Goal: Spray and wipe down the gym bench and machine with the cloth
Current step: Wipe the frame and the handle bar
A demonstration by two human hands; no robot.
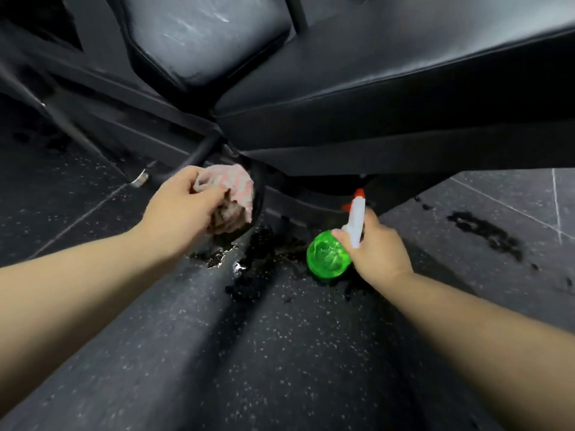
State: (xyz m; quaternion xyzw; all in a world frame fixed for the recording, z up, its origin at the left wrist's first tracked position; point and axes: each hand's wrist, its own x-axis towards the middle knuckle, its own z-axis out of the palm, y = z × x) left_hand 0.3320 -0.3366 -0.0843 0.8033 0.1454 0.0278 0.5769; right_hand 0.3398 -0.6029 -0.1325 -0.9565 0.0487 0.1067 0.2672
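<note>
Cloth (pixel 231 194) is gripped by the left hand (pixel 177 209) at the bench frame (pixel 199 152); the right hand (pixel 378 247) holds the spray bottle (pixel 326 258). The wet floor (pixel 249 275) may cause a slip.

Crumpled pink cloth (pixel 238 192) sat against black frame tube (pixel 202 150); green spray bottle (pixel 328 258) was tilted near black bench pad (pixel 389 94).

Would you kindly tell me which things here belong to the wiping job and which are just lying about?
Belongs:
cloth gripped by left hand
spray bottle held by right hand
bench pad
machine frame

Lying about:
wet patch on the floor
small metal fitting
</note>
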